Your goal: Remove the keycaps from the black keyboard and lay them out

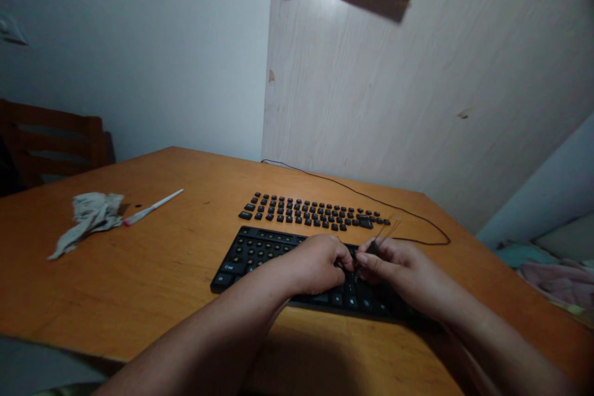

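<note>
A black keyboard (232,267) lies on the wooden table, many of its keycaps off on the left and upper part, baring small pale key stems. Its lower row still carries caps. My left hand (320,265) rests over the middle of the board, fingertips pinched together low at the keys; what they hold, if anything, is hidden. Close beside it, my right hand (399,266) grips a wire keycap puller (387,230), with a dark handle and two thin wires pointing up and away. The right fingertips nearly meet the left ones above the keys. Both hands cover much of the board's right half.
Loose black keycaps (297,210) lie in rows behind the keyboard. A black cable (366,192) curves along the back and right of the table (185,297). To the left are a crumpled cloth (93,216) and a white brush-like stick (158,205). A wooden chair (55,130) stands far left.
</note>
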`<state>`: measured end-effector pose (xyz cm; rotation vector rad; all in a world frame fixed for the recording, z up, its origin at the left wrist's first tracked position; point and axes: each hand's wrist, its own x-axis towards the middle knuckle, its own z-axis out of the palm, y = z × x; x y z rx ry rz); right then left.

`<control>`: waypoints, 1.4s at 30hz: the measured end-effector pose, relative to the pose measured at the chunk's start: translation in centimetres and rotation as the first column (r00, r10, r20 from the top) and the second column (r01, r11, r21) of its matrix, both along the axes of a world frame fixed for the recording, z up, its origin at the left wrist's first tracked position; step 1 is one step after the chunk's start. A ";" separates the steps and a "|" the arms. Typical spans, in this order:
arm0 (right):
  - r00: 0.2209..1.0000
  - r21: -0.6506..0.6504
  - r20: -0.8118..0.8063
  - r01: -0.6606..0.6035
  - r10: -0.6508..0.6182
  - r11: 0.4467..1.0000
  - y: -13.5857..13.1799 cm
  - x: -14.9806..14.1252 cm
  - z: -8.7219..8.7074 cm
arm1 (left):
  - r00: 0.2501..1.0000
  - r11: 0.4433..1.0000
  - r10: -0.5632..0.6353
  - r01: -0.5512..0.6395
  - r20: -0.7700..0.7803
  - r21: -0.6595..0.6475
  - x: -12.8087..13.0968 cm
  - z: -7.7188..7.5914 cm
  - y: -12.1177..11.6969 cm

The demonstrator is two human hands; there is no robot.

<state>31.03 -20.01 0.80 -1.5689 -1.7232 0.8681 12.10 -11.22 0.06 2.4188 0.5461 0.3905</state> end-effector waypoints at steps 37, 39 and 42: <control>0.997 0.063 0.063 0.041 -0.045 0.997 -0.4 -0.7 0.8 | 1.000 1.000 -0.019 0.019 -0.023 0.024 0.0 0.1 0.0; 0.997 0.089 0.060 0.038 -0.044 0.995 -0.6 -0.6 0.8 | 1.000 1.000 -0.019 0.019 -0.019 0.013 0.1 0.1 0.0; 0.996 0.101 0.078 0.026 -0.034 0.995 -0.7 -0.3 0.8 | 1.000 1.000 -0.013 0.013 -0.013 -0.002 0.1 0.0 0.0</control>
